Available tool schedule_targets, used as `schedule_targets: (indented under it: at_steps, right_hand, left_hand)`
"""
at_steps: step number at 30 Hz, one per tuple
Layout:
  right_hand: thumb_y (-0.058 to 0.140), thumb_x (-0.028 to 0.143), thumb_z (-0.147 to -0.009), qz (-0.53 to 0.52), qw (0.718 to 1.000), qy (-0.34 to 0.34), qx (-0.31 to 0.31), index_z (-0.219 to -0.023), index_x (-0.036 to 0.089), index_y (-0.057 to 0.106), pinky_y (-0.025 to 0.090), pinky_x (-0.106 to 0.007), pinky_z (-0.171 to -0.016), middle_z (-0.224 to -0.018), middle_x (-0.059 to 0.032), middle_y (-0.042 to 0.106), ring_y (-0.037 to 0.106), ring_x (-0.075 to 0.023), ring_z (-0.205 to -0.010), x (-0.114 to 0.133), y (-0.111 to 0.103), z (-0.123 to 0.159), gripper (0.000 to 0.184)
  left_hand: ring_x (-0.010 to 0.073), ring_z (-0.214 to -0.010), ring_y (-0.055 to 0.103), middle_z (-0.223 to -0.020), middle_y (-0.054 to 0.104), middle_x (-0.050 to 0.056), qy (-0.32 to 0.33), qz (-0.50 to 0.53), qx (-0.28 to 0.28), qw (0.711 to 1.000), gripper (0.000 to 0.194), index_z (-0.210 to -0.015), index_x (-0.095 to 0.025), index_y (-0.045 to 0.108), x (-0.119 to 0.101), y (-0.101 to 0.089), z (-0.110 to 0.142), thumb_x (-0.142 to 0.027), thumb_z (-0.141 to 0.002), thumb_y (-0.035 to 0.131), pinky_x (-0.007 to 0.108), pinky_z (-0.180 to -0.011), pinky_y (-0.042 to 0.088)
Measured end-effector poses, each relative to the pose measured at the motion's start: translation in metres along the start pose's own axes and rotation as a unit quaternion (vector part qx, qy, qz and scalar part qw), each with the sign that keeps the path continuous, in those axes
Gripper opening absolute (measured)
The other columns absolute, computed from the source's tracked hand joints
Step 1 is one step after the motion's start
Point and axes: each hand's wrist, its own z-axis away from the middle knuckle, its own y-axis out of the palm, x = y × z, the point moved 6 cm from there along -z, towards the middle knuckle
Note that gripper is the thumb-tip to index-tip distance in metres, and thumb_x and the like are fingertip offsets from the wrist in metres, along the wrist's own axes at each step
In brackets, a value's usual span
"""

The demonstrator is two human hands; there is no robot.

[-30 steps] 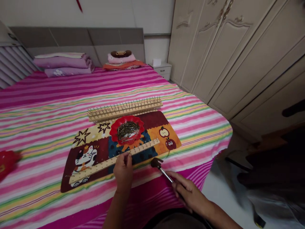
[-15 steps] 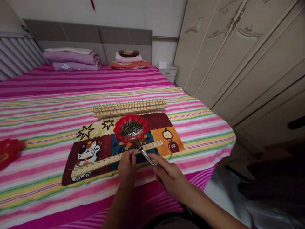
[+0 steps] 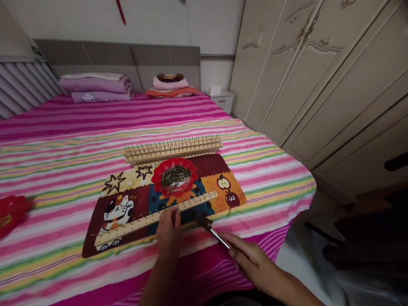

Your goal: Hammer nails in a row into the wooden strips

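Observation:
My right hand [image 3: 251,255] grips a hammer [image 3: 220,239], its dark head low over the near edge of the patterned mat [image 3: 231,170], apart from the wood. With fingertips pinched together, my left hand [image 3: 168,231] is at the middle of a narrow wooden strip [image 3: 132,228]; whatever is between the fingers is too small to make out. Nails stand up along parts of this strip, which lies slantwise across the mat. Just beyond it, a red scalloped bowl [image 3: 156,180] holds a heap of loose nails [image 3: 175,176].
Behind the bowl lie wooden strips [image 3: 172,151] bristling with upright nails. A red object [image 3: 12,212] is at the left edge. Everything rests on a striped bedspread [image 3: 63,170]. Folded bedding [image 3: 98,87] sits by the headboard, and a wardrobe [image 3: 287,85] stands at right.
The hammer has moved back toward me and to the right, away from the strip. My left hand stays pinched at the strip. The whole view has shifted slightly.

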Motion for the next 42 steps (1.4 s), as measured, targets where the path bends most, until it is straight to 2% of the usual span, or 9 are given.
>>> schedule_targets:
  at_steps: [4, 8, 15, 19, 23, 27, 31, 35, 42]
  right_hand:
    - [0.036, 0.026, -0.098, 0.092, 0.995, -0.042, 0.012, -0.141, 0.026, 0.043, 0.051, -0.030, -0.079, -0.102, -0.0076, 0.068, 0.064, -0.0181, -0.084, -0.037, -0.003, 0.020, 0.044]
    - [0.034, 0.023, -0.097, 0.121, 0.990, -0.060, 0.025, -0.143, 0.025, 0.040, 0.051, -0.031, -0.086, -0.108, -0.0086, 0.069, 0.066, -0.0193, -0.092, -0.053, 0.000, 0.024, 0.046]
    - [0.035, 0.021, -0.096, 0.086, 0.996, -0.025, 0.014, -0.139, 0.022, 0.047, 0.052, -0.031, -0.087, -0.101, -0.0076, 0.071, 0.068, -0.0181, -0.085, -0.057, -0.002, 0.017, 0.044]
    - [0.036, 0.022, -0.096, 0.076, 0.997, -0.021, 0.012, -0.138, 0.021, 0.048, 0.051, -0.032, -0.091, -0.097, -0.0076, 0.072, 0.068, -0.0195, -0.093, -0.060, -0.002, 0.016, 0.044]
    - [0.036, 0.022, -0.096, 0.067, 0.997, -0.023, 0.008, -0.138, 0.022, 0.049, 0.050, -0.032, -0.093, -0.101, -0.0079, 0.072, 0.069, -0.0188, -0.092, -0.061, -0.003, 0.015, 0.044]
    - [0.037, 0.022, -0.095, 0.064, 0.997, -0.034, 0.002, -0.138, 0.022, 0.048, 0.050, -0.032, -0.092, -0.109, -0.0083, 0.071, 0.069, -0.0178, -0.089, -0.060, -0.004, 0.015, 0.044]
    - [0.036, 0.021, -0.095, 0.064, 0.998, -0.026, 0.001, -0.140, 0.023, 0.045, 0.053, -0.030, -0.087, -0.103, -0.0062, 0.072, 0.069, -0.0167, -0.083, -0.062, -0.003, 0.016, 0.046]
    - [0.037, 0.022, -0.095, 0.074, 0.997, -0.023, 0.004, -0.141, 0.022, 0.044, 0.054, -0.027, -0.080, -0.104, -0.0064, 0.072, 0.069, -0.0164, -0.084, -0.059, -0.001, 0.015, 0.047]
    - [0.037, 0.019, -0.094, 0.088, 0.996, -0.027, -0.001, -0.135, 0.021, 0.050, 0.054, -0.026, -0.073, -0.097, -0.0061, 0.073, 0.068, -0.0157, -0.077, -0.057, 0.000, 0.016, 0.044]
  left_hand:
    - [0.0158, -0.073, 0.061, -0.082, 0.066, 0.003, 0.028, -0.047, -0.018, 0.998, 0.025, -0.087, -0.021, 0.064, -0.021, -0.027, -0.011, -0.040, -0.081, 0.049, 0.026, -0.069, 0.048]
    - [0.0175, -0.084, 0.062, -0.090, 0.067, 0.005, 0.084, -0.157, 0.002, 0.984, 0.024, -0.088, -0.021, 0.067, -0.051, -0.042, -0.056, -0.034, -0.083, 0.047, 0.027, -0.076, 0.047]
    - [0.0273, -0.090, 0.064, -0.094, 0.069, 0.017, 0.045, -0.417, 0.270, 0.867, 0.030, -0.089, -0.014, 0.072, -0.045, 0.014, -0.120, -0.019, -0.076, 0.046, 0.034, -0.076, 0.047]
    - [0.0288, -0.080, 0.066, -0.088, 0.070, 0.022, 0.000, -0.440, 0.305, 0.845, 0.027, -0.084, -0.009, 0.072, -0.036, 0.028, -0.131, -0.014, -0.070, 0.049, 0.032, -0.065, 0.044]
    - [0.0210, -0.069, 0.063, -0.080, 0.070, 0.014, 0.016, -0.427, 0.315, 0.848, 0.020, -0.075, -0.015, 0.071, -0.040, 0.019, -0.134, -0.016, -0.070, 0.052, 0.027, -0.060, 0.039]
    - [0.0146, -0.054, 0.052, -0.059, 0.062, 0.002, -0.005, -0.316, 0.269, 0.910, 0.013, -0.065, -0.020, 0.065, -0.047, -0.008, -0.127, -0.022, -0.070, 0.053, 0.025, -0.052, 0.032]
    - [0.0118, -0.051, 0.048, -0.055, 0.057, -0.002, -0.085, -0.039, 0.233, 0.968, 0.017, -0.071, -0.021, 0.065, -0.048, -0.031, -0.104, -0.035, -0.064, 0.059, 0.023, -0.051, 0.034]
    - [0.0114, -0.057, 0.054, -0.066, 0.065, 0.000, -0.180, 0.208, 0.237, 0.932, 0.042, -0.087, -0.017, 0.068, -0.040, -0.041, -0.071, -0.041, -0.053, 0.072, 0.022, -0.055, 0.044]
    - [0.0165, -0.069, 0.065, -0.075, 0.071, 0.007, -0.293, 0.304, 0.241, 0.874, 0.045, -0.079, -0.014, 0.072, -0.018, -0.049, -0.030, -0.035, -0.041, 0.085, 0.027, -0.066, 0.055]
